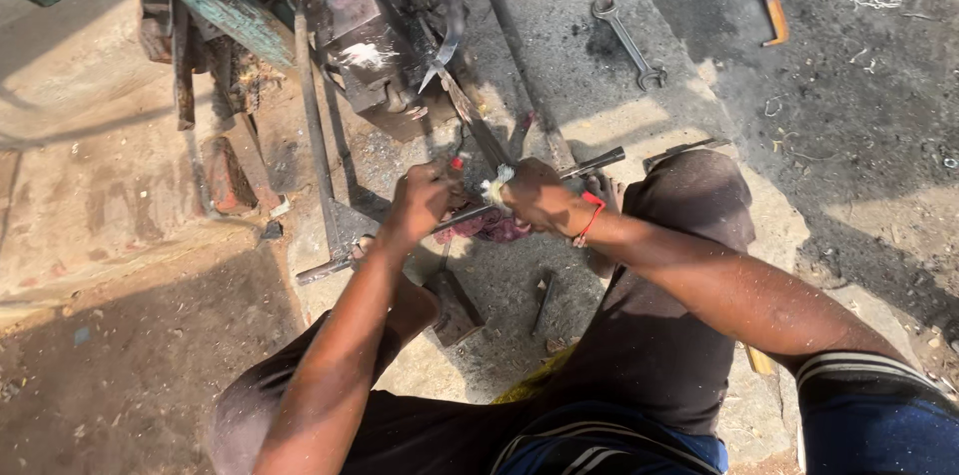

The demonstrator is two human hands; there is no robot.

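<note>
Here, item by item. Long dark metal rod [455, 220]: lies across the person's lap area from lower left to upper right, gripped by both hands, above a crumpled reddish rag [491, 227]. Narrow flat steel blade strip [470, 115]: slants up from the hands to a dark greasy metal block [365, 45]. Risk, as a judgement: the strip's edge sits close to the knuckles, so a slip of the rod could cut skin, and the bandaged finger may weaken the hold. Left hand [420, 200]: fingers curled fully closed about the rod, thumb up by the strip. Right hand [539, 197]: fingers likewise wrapped tight on the rod, one bound in white cloth [496, 183], red thread band [589, 220] at the wrist. Grey double-ended spanner [627, 40]: lies on the sooty ground, well apart.
</note>
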